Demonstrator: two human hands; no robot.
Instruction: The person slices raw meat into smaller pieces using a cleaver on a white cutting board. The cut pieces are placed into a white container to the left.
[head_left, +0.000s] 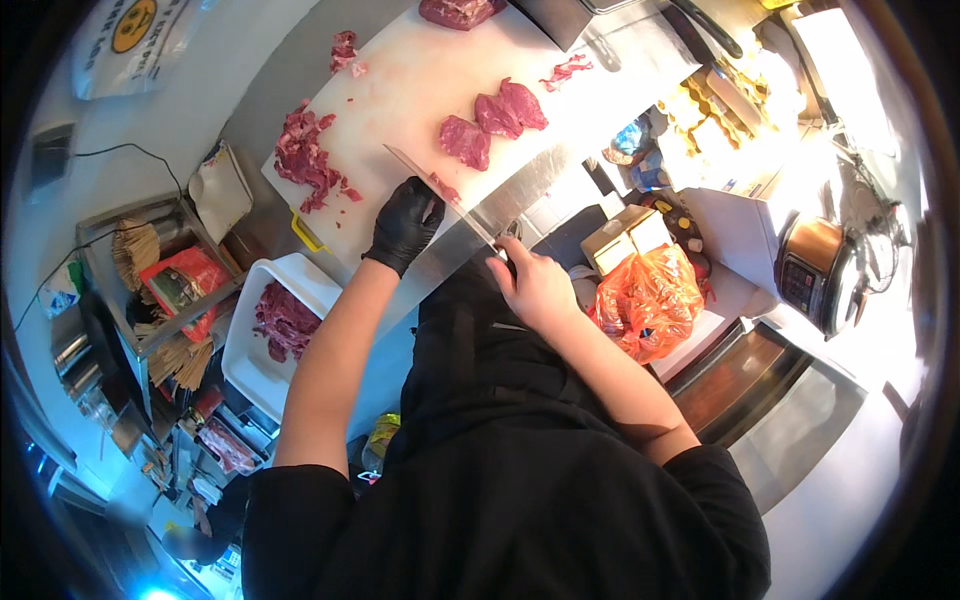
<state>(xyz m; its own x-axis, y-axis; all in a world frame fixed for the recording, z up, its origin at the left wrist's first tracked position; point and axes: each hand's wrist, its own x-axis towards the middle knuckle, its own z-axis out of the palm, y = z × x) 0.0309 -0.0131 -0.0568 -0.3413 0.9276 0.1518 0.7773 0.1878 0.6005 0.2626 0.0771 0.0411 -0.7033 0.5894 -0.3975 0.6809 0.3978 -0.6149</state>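
My right hand, bare, grips the handle of a long kitchen knife, its blade slanting across the near edge of a white cutting board. Close against the blade's left side is my left hand in a black glove, fingers curled; whatever may be under them is hidden. A small strip of red meat shows just past the blade. Beyond it lie larger raw meat pieces. To the left, a heap of sliced meat rests on the board.
A white tub with cut meat stands left of my legs. A meat block sits at the board's far side, near a metal container. An orange plastic bag and an electric cooker are at right. Another person is at lower left.
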